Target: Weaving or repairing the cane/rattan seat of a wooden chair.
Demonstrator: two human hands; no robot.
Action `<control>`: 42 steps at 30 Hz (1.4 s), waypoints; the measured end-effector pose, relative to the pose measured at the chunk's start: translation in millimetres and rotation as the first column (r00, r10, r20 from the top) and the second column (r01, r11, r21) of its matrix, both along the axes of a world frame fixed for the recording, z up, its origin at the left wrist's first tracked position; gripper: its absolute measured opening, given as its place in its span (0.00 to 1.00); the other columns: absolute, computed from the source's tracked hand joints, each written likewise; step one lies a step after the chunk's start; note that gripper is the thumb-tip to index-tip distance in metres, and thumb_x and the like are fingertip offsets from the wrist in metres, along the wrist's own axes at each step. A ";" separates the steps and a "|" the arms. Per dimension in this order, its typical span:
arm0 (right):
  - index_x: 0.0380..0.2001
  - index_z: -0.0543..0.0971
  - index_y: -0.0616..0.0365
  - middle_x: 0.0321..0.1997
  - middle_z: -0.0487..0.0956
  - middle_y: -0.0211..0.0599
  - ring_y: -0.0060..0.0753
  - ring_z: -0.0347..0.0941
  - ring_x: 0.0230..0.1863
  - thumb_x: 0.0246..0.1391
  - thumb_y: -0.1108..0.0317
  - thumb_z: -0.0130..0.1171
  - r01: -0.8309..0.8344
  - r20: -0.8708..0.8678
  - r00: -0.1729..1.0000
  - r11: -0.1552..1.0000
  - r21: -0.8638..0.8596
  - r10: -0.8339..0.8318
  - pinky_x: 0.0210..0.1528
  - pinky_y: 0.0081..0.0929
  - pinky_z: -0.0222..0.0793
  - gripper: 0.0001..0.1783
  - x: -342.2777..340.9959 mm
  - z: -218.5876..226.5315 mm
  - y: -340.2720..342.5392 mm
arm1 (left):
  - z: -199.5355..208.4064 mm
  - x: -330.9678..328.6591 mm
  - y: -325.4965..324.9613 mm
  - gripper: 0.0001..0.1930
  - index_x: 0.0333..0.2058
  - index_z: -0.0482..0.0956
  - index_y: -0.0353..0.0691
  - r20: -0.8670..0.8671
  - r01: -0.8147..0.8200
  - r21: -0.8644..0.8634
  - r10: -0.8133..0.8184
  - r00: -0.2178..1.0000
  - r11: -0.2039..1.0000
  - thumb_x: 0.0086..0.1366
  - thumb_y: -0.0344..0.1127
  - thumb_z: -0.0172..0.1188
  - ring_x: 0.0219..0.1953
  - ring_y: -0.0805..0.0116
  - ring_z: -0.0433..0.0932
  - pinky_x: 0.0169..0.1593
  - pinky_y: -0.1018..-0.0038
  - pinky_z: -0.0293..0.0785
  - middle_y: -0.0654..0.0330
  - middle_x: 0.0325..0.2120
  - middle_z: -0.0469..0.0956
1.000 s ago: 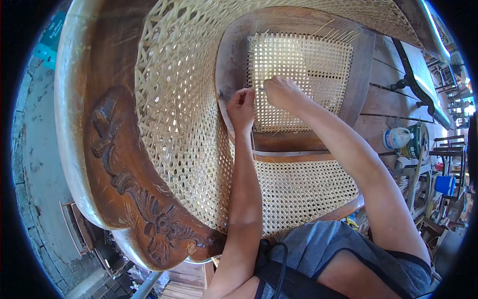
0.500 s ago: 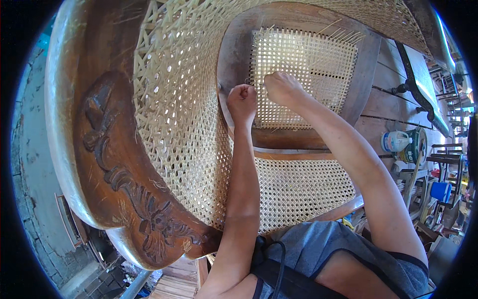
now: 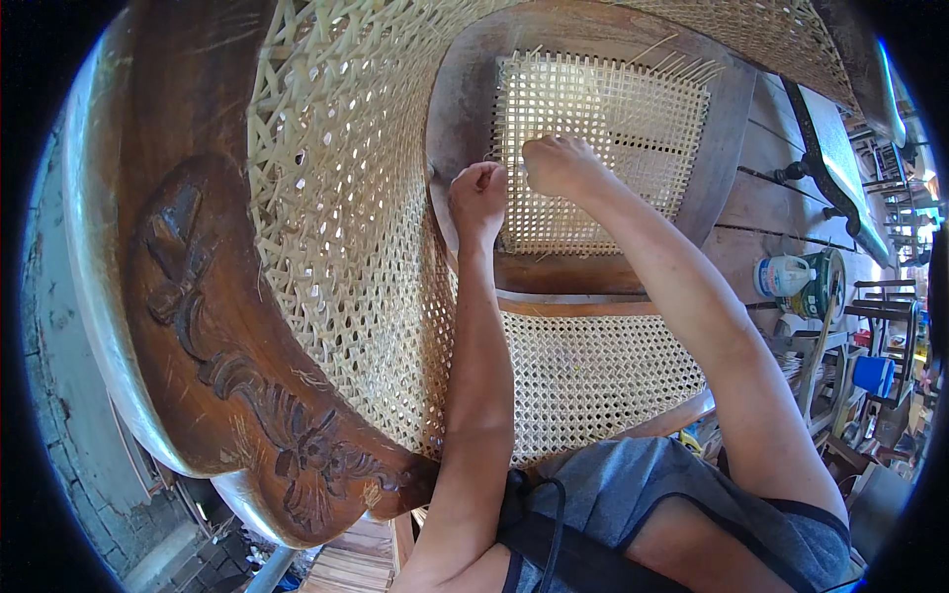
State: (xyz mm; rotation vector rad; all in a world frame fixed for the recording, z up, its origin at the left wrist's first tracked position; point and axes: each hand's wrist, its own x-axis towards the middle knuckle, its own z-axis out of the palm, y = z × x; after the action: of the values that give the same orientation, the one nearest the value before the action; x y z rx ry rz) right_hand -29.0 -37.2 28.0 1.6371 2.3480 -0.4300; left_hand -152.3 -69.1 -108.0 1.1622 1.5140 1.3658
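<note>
Both fists are at the left part of a square woven cane panel (image 3: 593,212), set in a dark wooden frame (image 3: 465,94). My left hand (image 3: 477,203) is closed at the panel's left edge, fingers curled in. Just right of it, my right hand (image 3: 563,166) is closed over the weave, knuckles up. Whatever either hand pinches is hidden; a thin strand may show by the left fingertips. Loose cane ends (image 3: 697,71) stick out at the panel's upper right corner. A row of open holes (image 3: 647,144) runs through its right half.
A tall curved cane panel (image 3: 346,227) rises at my left, bordered by carved wood (image 3: 178,326). Nearer me lies another cane panel (image 3: 583,376). At right are a white jug (image 3: 783,277), a green tub (image 3: 820,292) and a blue box (image 3: 873,376). A black-edged wooden piece (image 3: 840,178) lies beyond.
The carved border and tall cane panel appear slightly further left in the view. Both closed hands stay at nearly the same spot on the square panel, with only a slight shift.
</note>
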 end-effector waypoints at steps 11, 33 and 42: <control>0.33 0.82 0.58 0.36 0.83 0.44 0.40 0.79 0.41 0.66 0.50 0.45 0.235 0.018 0.972 0.971 0.050 -0.236 0.50 0.45 0.68 0.24 30.2 -8.0 -15.1 | 6.0 23.4 -13.0 0.05 0.30 0.82 0.42 -0.417 -0.147 0.237 0.237 0.878 0.960 0.55 0.33 0.62 0.30 0.62 0.77 0.37 0.67 0.75 0.58 0.27 0.77; 0.24 0.81 0.63 0.28 0.81 0.52 0.49 0.81 0.32 0.53 0.71 0.53 0.091 -0.101 0.991 0.991 0.094 -0.082 0.38 0.44 0.76 0.10 39.8 -14.5 -13.7 | 13.5 17.8 -8.8 0.08 0.35 0.83 0.32 0.076 -0.043 0.081 0.037 0.996 0.996 0.63 0.33 0.64 0.28 0.82 0.73 0.35 0.83 0.70 0.67 0.26 0.80; 0.30 0.81 0.60 0.34 0.82 0.43 0.41 0.81 0.38 0.51 0.75 0.54 0.037 -0.040 0.999 0.983 0.180 -0.030 0.38 0.38 0.77 0.06 16.5 -7.3 -14.6 | 3.6 15.8 -6.8 0.08 0.31 0.81 0.33 0.108 -0.101 0.113 0.089 0.990 0.988 0.60 0.32 0.66 0.26 0.83 0.72 0.32 0.83 0.69 0.69 0.23 0.78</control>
State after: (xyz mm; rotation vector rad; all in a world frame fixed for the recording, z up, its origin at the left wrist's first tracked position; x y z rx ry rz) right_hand -12.5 -51.8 20.8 1.7640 2.4530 -0.2624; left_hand -136.5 -75.9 -104.4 1.0855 1.4473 1.5742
